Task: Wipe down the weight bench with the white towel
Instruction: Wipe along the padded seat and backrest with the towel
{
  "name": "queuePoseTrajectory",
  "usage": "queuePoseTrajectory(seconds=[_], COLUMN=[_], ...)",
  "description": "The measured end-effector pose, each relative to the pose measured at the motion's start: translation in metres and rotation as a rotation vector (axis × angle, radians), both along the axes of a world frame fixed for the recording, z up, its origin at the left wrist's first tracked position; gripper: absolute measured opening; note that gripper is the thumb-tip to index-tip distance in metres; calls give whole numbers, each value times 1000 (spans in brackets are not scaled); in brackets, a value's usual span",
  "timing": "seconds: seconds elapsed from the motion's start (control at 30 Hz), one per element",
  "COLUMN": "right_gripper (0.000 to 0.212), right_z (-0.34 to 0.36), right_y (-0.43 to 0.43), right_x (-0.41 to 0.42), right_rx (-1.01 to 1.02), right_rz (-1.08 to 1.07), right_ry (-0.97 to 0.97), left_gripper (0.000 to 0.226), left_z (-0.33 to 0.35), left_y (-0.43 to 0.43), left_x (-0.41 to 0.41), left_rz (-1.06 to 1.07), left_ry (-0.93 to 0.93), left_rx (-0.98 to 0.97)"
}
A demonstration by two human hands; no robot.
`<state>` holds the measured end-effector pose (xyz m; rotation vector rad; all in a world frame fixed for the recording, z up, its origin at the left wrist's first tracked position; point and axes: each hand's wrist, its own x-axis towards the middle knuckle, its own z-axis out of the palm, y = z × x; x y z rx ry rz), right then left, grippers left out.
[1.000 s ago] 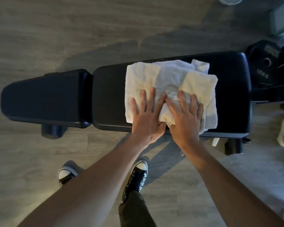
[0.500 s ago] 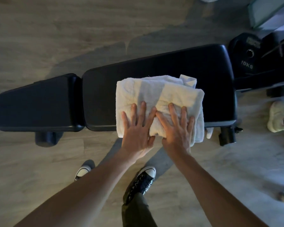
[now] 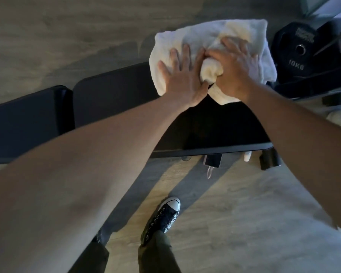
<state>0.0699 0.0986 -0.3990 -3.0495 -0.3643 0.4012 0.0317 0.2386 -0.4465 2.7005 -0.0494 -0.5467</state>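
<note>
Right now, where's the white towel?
In the head view, the white towel lies upper right, on the bench's far edge, under the left hand and right hand, beside the 10KG plate.

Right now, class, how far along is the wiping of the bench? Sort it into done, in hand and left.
Done: nothing shows for certain; a wiped pad looks no different here. In hand: the left hand lies flat and the right hand bunches the towel at the far edge of the long pad. Left: probably the short pad, which the towel is not touching.
</note>
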Motion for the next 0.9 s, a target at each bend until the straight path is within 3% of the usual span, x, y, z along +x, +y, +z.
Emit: queuePoseTrajectory(seconds=[0.17,0.3,0.4,0.6,0.9], right_gripper=[63,83,87,72,68], right_z=[-7,-16,-20,-27,-25], right_y=[0,-3,0,8,-10], right_x=[-34,-104,-155,-229,-187], right_rx=[47,40,74,64,124], right_rz=[-22,-117,-167,-261,-348], right_ry=[-114,-114,-144,-178,-169], left_gripper=[80,84,84,75,78], left_z=[-10,-17,-14,-20,-17], left_y=[-4,8,9,8,-9], left_x=[-25,-76,-121,-185,-141], left_rz=[0,-135,-143,-166,-189], left_ry=[-121,-184,-172,-202,-211], left_rx=[-8,-3,-14,0,4])
